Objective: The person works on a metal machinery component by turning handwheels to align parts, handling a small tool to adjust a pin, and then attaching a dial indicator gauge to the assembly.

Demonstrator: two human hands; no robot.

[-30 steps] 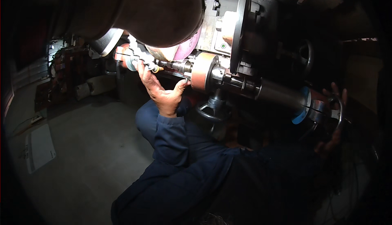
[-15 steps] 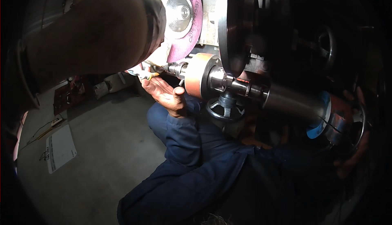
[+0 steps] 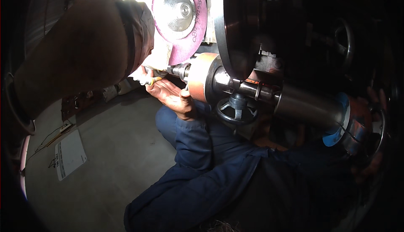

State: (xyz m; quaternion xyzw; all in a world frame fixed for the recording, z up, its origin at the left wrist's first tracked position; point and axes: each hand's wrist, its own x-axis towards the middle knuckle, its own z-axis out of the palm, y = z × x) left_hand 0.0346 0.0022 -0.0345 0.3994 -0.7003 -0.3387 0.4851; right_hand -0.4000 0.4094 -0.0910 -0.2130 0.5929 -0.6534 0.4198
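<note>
Grey flr (image 3: 118, 156); L hand (image 3: 170, 96) by pale segm. hose (image 3: 144, 80), yellow tip (image 3: 156, 79).

Left hand (image 3: 170, 97), palm up, at a yellow-tipped nozzle (image 3: 154, 80) below a pink wheel (image 3: 194, 30); right hand (image 3: 372, 166), dim, near a metal ring (image 3: 382, 136).

Worn on the head, the fisheye looks steeply down at close range over the person's sleeve (image 3: 192, 143) onto the near edge of the machine (image 3: 203, 78); a brown tube (image 3: 80, 51) crosses nearer the lens, the floor (image 3: 118, 148) lies farther.
</note>
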